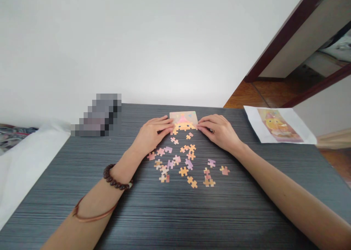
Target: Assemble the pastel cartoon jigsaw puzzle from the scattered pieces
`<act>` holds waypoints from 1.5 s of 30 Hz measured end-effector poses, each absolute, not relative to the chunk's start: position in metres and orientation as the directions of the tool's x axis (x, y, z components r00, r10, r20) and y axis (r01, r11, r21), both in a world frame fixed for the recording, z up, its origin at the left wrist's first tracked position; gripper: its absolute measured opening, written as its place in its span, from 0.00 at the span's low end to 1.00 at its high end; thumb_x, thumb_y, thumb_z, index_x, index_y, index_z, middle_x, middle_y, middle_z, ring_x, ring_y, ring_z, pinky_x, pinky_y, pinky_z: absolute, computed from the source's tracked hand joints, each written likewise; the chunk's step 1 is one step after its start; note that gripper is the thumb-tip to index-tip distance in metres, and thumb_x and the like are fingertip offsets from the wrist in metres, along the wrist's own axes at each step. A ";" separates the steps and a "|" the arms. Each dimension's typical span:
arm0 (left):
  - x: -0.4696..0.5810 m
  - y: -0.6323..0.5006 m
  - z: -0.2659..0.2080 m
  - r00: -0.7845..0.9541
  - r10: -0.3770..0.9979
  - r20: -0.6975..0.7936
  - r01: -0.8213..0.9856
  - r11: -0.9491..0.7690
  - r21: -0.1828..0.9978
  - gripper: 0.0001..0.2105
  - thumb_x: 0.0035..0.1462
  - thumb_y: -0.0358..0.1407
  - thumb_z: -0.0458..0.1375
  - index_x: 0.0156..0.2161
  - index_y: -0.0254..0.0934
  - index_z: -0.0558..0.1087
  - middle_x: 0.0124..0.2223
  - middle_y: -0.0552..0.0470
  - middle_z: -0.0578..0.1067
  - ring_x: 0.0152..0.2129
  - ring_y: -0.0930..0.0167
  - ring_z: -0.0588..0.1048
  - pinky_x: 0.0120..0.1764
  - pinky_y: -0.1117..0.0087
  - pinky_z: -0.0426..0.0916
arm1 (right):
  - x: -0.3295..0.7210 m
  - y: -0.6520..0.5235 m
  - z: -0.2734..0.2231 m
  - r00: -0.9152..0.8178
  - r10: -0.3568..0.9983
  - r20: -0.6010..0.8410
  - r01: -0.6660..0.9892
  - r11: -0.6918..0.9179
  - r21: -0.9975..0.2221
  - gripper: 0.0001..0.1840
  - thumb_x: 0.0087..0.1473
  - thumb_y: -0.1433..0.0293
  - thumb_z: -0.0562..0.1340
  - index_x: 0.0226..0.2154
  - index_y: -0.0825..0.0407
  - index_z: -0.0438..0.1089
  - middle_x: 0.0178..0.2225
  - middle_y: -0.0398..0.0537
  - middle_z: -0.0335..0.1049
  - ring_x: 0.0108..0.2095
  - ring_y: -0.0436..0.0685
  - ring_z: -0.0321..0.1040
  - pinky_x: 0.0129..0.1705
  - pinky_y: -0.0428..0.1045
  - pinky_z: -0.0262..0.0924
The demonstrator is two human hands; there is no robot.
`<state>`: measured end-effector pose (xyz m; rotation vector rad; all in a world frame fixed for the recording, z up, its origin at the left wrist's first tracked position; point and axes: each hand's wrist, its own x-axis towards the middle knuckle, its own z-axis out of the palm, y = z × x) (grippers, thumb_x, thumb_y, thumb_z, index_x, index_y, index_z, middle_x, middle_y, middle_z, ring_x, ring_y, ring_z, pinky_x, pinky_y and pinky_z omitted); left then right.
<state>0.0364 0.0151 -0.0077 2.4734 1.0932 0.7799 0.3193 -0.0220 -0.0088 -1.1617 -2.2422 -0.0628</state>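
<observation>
A partly joined jigsaw puzzle [184, 118] lies flat near the table's far edge, its upper part showing a pink hat and a yellow face. At its left edge are the fingertips and thumb of my left hand [153, 131], closed on the lower left corner. My right hand [219, 130] pinches the opposite edge at the lower right corner. What lies under the fingertips is partly hidden. Loose jigsaw pieces [183, 171] in orange, pink and purple are scattered between my forearms, some overlapping or joined. My left wrist wears a dark bead bracelet [116, 182].
On the right of the dark striped table [164, 220], a white sheet [278, 125] with a printed yellow-faced figure overhangs the edge. A pixelated dark object [97, 116] stands at the back left. A white wall [153, 45] rises behind.
</observation>
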 end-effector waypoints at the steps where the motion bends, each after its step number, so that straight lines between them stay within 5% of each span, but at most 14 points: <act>1: 0.036 0.014 -0.007 0.554 0.753 0.355 0.570 -0.654 0.498 0.11 0.67 0.38 0.56 0.47 0.43 0.80 0.55 0.52 0.78 0.57 0.63 0.73 0.60 0.50 0.67 | 0.319 -0.022 -0.008 -0.429 0.725 0.540 0.752 0.618 -0.232 0.11 0.65 0.67 0.60 0.37 0.49 0.79 0.41 0.50 0.79 0.40 0.58 0.73 0.43 0.56 0.63; 10: 0.033 0.015 -0.002 0.523 0.757 0.392 0.567 -0.653 0.503 0.11 0.59 0.40 0.62 0.44 0.37 0.80 0.49 0.45 0.81 0.52 0.61 0.75 0.58 0.51 0.69 | 0.318 -0.030 -0.001 -0.441 0.714 0.543 0.717 0.645 -0.266 0.11 0.59 0.73 0.60 0.35 0.48 0.79 0.40 0.45 0.81 0.39 0.59 0.71 0.44 0.58 0.62; 18: 0.037 0.013 -0.003 0.444 0.804 0.395 0.597 -0.594 0.539 0.09 0.63 0.39 0.59 0.43 0.39 0.78 0.53 0.47 0.77 0.50 0.64 0.75 0.57 0.56 0.69 | 0.316 -0.031 -0.002 -0.448 0.712 0.542 0.729 0.641 -0.240 0.11 0.61 0.72 0.60 0.39 0.47 0.80 0.42 0.48 0.80 0.41 0.60 0.72 0.45 0.58 0.63; 23: 0.035 0.008 0.002 0.451 0.766 0.459 0.570 -0.643 0.512 0.09 0.66 0.36 0.55 0.41 0.38 0.77 0.47 0.47 0.75 0.46 0.66 0.74 0.53 0.60 0.70 | 0.316 -0.034 -0.002 -0.450 0.683 0.576 0.738 0.647 -0.191 0.12 0.63 0.72 0.58 0.43 0.49 0.78 0.39 0.49 0.79 0.39 0.58 0.71 0.42 0.56 0.64; 35: 0.031 -0.037 0.021 0.804 0.541 0.248 0.380 -0.787 0.486 0.07 0.63 0.37 0.61 0.43 0.42 0.79 0.43 0.49 0.76 0.44 0.66 0.72 0.50 0.64 0.68 | 0.321 -0.081 0.000 -0.525 0.735 0.430 0.700 0.660 -0.273 0.12 0.63 0.68 0.60 0.47 0.48 0.75 0.49 0.54 0.75 0.48 0.62 0.71 0.51 0.62 0.65; 38: 0.034 -0.038 0.019 0.836 0.491 0.245 0.353 -0.823 0.445 0.08 0.64 0.39 0.60 0.46 0.44 0.79 0.46 0.50 0.77 0.46 0.65 0.72 0.51 0.63 0.66 | 0.317 -0.093 0.002 -0.534 0.750 0.390 0.716 0.646 -0.263 0.15 0.62 0.65 0.61 0.51 0.47 0.74 0.52 0.55 0.74 0.54 0.66 0.68 0.56 0.66 0.60; 45: 0.036 -0.039 0.017 0.812 0.506 0.291 0.397 -0.844 0.360 0.10 0.69 0.37 0.54 0.48 0.41 0.77 0.47 0.49 0.76 0.44 0.67 0.74 0.49 0.64 0.65 | 0.319 -0.086 0.004 -0.438 0.777 0.453 0.695 0.612 -0.377 0.13 0.66 0.68 0.56 0.50 0.49 0.73 0.48 0.54 0.75 0.49 0.61 0.71 0.53 0.61 0.64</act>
